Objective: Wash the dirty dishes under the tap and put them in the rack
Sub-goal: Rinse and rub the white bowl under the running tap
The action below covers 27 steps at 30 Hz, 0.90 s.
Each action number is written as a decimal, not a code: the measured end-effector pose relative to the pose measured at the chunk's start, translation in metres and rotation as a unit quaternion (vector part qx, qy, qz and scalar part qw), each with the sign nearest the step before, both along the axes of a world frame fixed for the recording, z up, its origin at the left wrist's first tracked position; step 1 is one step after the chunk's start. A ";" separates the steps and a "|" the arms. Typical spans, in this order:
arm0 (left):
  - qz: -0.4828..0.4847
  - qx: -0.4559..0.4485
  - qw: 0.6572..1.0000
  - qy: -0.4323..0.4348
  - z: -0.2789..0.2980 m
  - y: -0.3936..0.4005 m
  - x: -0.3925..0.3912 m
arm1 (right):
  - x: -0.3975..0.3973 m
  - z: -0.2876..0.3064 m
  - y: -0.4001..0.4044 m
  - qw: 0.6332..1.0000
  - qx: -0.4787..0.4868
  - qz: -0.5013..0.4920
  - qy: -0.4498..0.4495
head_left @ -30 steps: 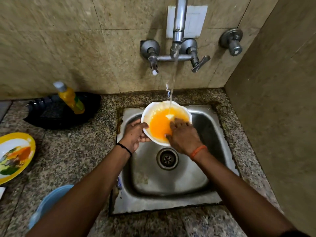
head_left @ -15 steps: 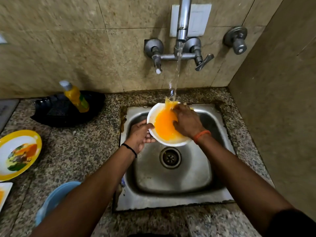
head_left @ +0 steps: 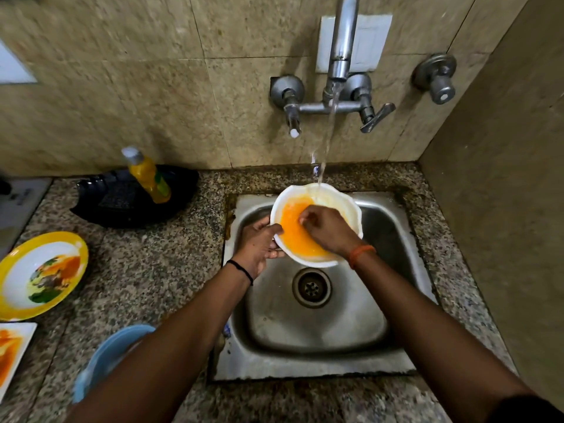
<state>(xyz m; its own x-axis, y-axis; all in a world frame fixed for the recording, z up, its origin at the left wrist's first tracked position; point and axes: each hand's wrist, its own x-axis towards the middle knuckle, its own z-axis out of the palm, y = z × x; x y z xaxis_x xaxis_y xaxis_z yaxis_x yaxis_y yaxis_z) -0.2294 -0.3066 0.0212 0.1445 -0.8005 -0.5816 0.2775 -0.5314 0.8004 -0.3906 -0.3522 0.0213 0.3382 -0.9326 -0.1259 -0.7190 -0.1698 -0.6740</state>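
A white bowl (head_left: 345,206) smeared with orange sauce is held over the steel sink (head_left: 320,325). Water from the tap (head_left: 340,56) falls onto the bowl's far rim. My left hand (head_left: 258,244) grips the bowl's left edge. My right hand (head_left: 328,228) lies inside the bowl, its bent fingers pressed on the orange smear. The far right part of the bowl's inside shows white. A black dish rack (head_left: 122,203) stands on the counter at the back left.
A yellow soap bottle (head_left: 149,175) stands in the rack. On the left counter lie a dirty yellow-rimmed plate (head_left: 18,267), a square white plate (head_left: 13,346) with orange smears, and a blue bowl (head_left: 106,358). A tiled wall closes the right side.
My right hand has slid from the bowl's far rim down to its middle, rubbing the sauce. More white shows at the bowl's far right. My left hand keeps its hold.
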 end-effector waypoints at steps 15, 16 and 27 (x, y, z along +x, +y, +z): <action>-0.028 0.019 0.999 -0.018 -0.006 0.004 0.009 | 0.018 -0.008 0.029 0.990 -0.082 0.005 0.114; -0.041 0.018 0.999 -0.015 -0.006 0.006 0.008 | 0.014 -0.010 0.017 0.983 -0.110 -0.018 0.148; -0.142 -0.052 0.981 -0.118 0.009 -0.003 0.032 | -0.043 -0.014 -0.018 0.983 0.146 -0.111 -0.008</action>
